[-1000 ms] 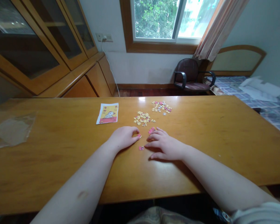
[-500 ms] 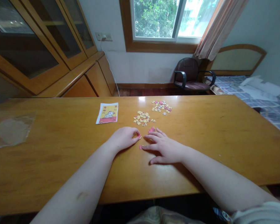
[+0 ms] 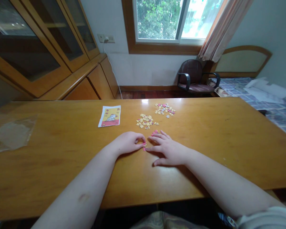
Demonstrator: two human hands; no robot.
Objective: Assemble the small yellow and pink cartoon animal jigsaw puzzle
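Note:
Between thumb and fingers, my left hand [image 3: 130, 142] pinches a small pink-and-yellow jigsaw piece [image 3: 144, 145]. That piece sits right against another pink jigsaw piece [image 3: 144, 149] on the table; I cannot tell whether the two interlock. My right hand [image 3: 165, 149] lies with its fingers spread, one fingertip touching the lower pink piece. Several pink pieces [image 3: 154, 132] lie just beyond my right fingers, partly covered by them. Farther off is a loose pile of mostly yellow pieces [image 3: 145, 121], and behind it to the right a mixed pile [image 3: 165, 109] of yellow, pink and white ones.
A picture card [image 3: 110, 116] with a white animal on yellow and pink lies left of the piles. At the table's [image 3: 73, 140] left end is a clear plastic bag [image 3: 13, 133]. Beyond the table stand a chair [image 3: 192, 76], a cabinet [image 3: 85, 82] and a bed [image 3: 240, 86].
My left hand has moved slightly right and toward me, bringing its piece up against the lower pink piece. My right hand has barely shifted, its fingertip still at that lower piece.

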